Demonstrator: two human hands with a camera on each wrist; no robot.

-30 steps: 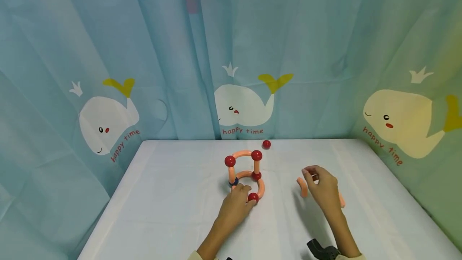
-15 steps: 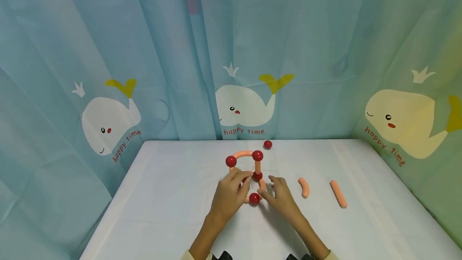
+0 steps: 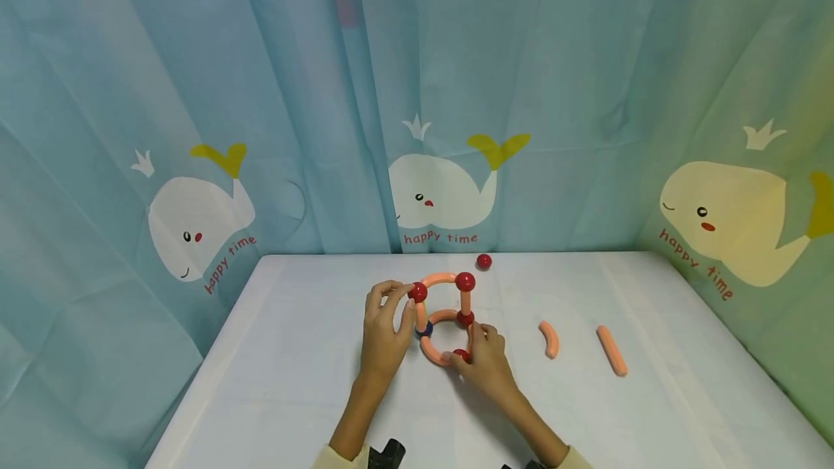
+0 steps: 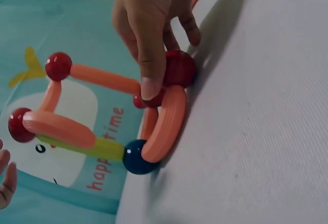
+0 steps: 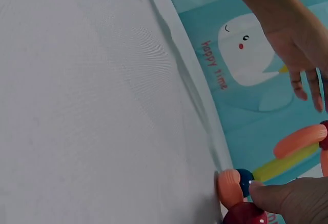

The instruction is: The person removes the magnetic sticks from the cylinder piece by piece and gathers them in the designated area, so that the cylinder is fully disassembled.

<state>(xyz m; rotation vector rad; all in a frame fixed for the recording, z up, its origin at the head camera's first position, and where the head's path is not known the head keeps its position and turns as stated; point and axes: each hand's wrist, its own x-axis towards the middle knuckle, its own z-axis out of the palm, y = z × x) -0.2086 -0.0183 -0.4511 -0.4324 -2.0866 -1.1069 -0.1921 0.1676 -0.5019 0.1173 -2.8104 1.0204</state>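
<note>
On my feed the left hand [image 3: 383, 335] has shifted from over the base [image 3: 433, 353] to just beside the frame's [image 3: 439, 279] upper red ball [image 3: 420, 292], fingers loosely spread; contact I can't tell. Between the hands stands the frame: four red balls, one blue ball [image 3: 425, 329]. The right hand [image 3: 490, 362] now pinches the base, steadying it, I judge. Beyond that hand, one loose red ball [image 3: 483, 262]; rightward, one curved stick [image 3: 549, 340], one straight stick [image 3: 612, 351].

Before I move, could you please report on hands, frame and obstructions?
Left hand beside upper-left red ball; right hand gripping frame. Frame standing on table. Loose curved stick and straight stick lie right, apparently not in the way.
</note>
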